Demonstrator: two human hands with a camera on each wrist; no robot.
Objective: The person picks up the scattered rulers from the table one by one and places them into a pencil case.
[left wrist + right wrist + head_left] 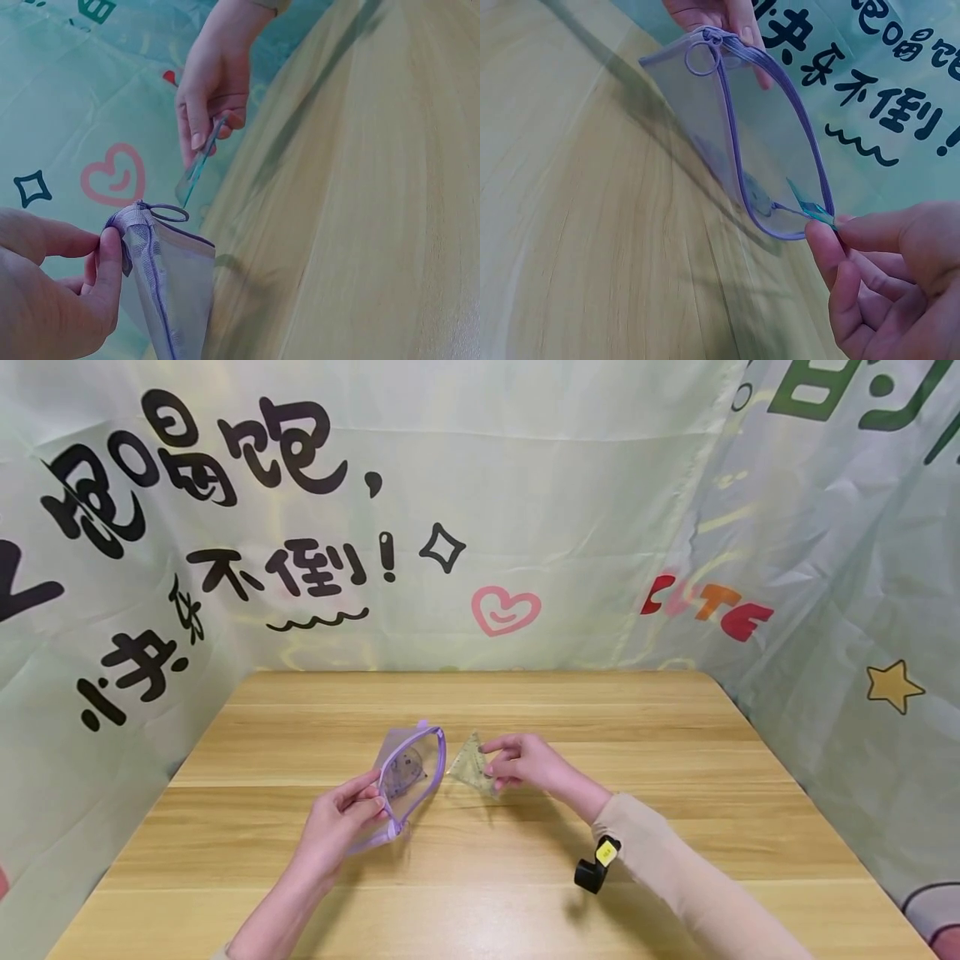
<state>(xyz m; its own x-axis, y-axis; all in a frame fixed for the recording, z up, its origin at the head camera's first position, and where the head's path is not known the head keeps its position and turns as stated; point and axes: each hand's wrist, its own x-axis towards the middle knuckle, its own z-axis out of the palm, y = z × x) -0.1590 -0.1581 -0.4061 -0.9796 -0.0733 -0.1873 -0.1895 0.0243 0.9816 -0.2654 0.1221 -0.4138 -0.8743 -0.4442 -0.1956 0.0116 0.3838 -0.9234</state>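
Note:
My left hand point(337, 827) pinches the edge of a see-through pouch point(412, 777) with a purple zipper, whose mouth gapes toward the right. Inside the pouch lies a clear protractor-like piece point(405, 772) with dark markings, blurred by the mesh. Just right of the opening, a clear triangular set square point(471, 766) is pinched between the thumb and fingers of my right hand point(528, 762). In the right wrist view the set square point(810, 206) appears edge-on beside the purple rim, and whether it touches the rim I cannot tell. A purple zipper loop point(703, 58) hangs at the pouch's corner.
Both hands are above a light wooden table point(600, 718). Printed cloth walls point(525, 510) stand along its back and sides. A small black camera point(592, 872) is strapped to the right wrist over a beige sleeve point(675, 868).

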